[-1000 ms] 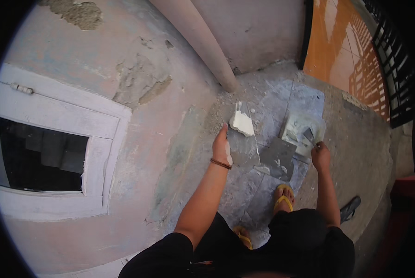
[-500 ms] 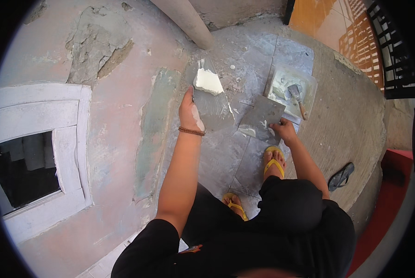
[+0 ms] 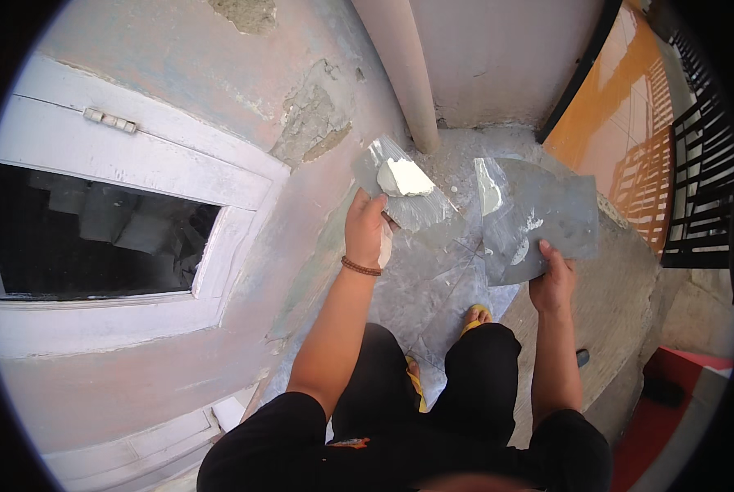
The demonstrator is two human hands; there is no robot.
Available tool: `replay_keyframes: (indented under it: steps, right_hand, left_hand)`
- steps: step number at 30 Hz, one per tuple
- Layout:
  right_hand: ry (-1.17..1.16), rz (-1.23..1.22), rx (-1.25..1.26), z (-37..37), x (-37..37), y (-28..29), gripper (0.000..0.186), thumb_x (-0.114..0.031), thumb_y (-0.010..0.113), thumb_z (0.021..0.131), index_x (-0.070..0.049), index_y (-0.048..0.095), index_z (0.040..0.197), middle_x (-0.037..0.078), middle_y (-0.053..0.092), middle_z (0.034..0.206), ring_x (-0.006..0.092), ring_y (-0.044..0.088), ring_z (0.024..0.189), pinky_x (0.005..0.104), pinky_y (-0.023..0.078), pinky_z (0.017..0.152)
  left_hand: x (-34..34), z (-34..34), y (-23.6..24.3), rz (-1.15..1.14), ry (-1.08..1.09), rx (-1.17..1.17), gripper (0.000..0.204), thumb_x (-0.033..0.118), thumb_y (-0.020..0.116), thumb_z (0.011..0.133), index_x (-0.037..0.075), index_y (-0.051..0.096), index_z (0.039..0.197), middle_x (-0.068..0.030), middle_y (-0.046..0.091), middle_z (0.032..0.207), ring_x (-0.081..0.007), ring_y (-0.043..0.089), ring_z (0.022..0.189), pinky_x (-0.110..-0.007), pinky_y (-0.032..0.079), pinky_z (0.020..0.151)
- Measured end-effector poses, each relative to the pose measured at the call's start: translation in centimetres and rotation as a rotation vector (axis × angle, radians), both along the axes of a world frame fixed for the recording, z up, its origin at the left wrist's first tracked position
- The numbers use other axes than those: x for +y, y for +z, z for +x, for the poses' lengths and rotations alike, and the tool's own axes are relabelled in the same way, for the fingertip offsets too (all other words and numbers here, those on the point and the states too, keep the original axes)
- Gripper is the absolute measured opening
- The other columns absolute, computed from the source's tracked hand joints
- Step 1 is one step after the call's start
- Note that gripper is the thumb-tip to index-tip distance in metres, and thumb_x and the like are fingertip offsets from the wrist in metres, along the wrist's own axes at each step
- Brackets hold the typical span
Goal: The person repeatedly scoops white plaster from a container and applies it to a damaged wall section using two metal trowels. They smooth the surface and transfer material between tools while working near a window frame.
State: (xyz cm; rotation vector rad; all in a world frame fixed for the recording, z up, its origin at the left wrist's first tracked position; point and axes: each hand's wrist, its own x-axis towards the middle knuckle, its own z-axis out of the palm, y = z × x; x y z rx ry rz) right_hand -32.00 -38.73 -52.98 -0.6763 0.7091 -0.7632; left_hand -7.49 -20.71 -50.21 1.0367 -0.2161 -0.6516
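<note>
My left hand (image 3: pixel 367 228) is closed on a grey flat board (image 3: pixel 420 215) streaked with white paste, carrying a thick white lump of paste (image 3: pixel 402 176). Its thumb rests on the board's near edge, and pale residue shows along the side of the hand. My right hand (image 3: pixel 551 277) grips a second grey flat plate (image 3: pixel 564 209) by its lower edge, smeared with white paste along the left side and middle. The two plates are apart, held out in front of me. The tray and scraper seen earlier are hidden, apparently behind the right plate.
Pink flaking wall (image 3: pixel 109 381) with white-framed window (image 3: pixel 232 209) lies left; a pipe (image 3: pixel 400 66) stands at the far corner. Below are grey tiles (image 3: pixel 416 295), my feet in yellow flip-flops (image 3: pixel 475 316) and rough concrete (image 3: pixel 609 303). Right are a black railing (image 3: pixel 699 189) and a red ledge (image 3: pixel 658 414).
My right hand left the scraper in the tray, took hold of the grey plate lying beside it and lifted it. My left hand has raised its board. The view has shifted.
</note>
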Motion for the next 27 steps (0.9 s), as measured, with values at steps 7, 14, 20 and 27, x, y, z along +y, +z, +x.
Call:
replay_keyframes:
  steps: [7,14,20,27]
  right_hand:
    - [-0.031,0.292,-0.015,5.9,7.4,21.5,0.042,-0.008,0.060,0.093,0.000,0.048,0.132,0.010,0.058,0.124,0.0235,0.058,0.113,0.0409,0.048,0.096]
    - [0.009,0.428,-0.166,8.6,9.4,38.0,0.035,-0.016,0.053,0.095,-0.003,0.051,0.128,0.008,0.062,0.120,0.0243,0.064,0.106,0.0435,0.055,0.087]
    - [0.158,0.393,-0.280,13.5,11.8,46.7,0.034,-0.017,0.050,0.096,-0.002,0.051,0.126,0.010,0.063,0.119,0.0253,0.066,0.102,0.0410,0.057,0.080]
    - [0.237,0.301,-0.459,22.7,12.1,51.5,0.034,-0.015,0.049,0.096,0.003,0.049,0.125,0.014,0.062,0.118,0.0282,0.067,0.102,0.0464,0.059,0.087]
  left_hand:
    - [-1.4,-3.5,21.7,0.317,-0.050,-0.222,0.032,0.016,0.049,0.104,-0.001,0.054,0.131,-0.0107,0.066,0.105,-0.0138,0.064,0.094,-0.031,0.052,0.076]
    - [1.8,-4.6,41.7,0.759,-0.183,-0.959,0.037,0.017,0.052,0.100,-0.001,0.054,0.132,-0.0265,0.062,0.082,-0.0392,0.066,0.077,-0.042,0.051,0.071]
    - [8.9,-2.8,52.9,0.999,-0.193,-1.027,0.036,0.017,0.051,0.099,0.006,0.057,0.133,-0.0254,0.067,0.089,-0.0415,0.067,0.085,-0.042,0.051,0.073]
    - [23.1,0.7,52.9,1.116,-0.015,-0.744,0.029,0.019,0.053,0.097,0.003,0.065,0.119,-0.0244,0.065,0.083,-0.0374,0.065,0.075,-0.039,0.048,0.067]
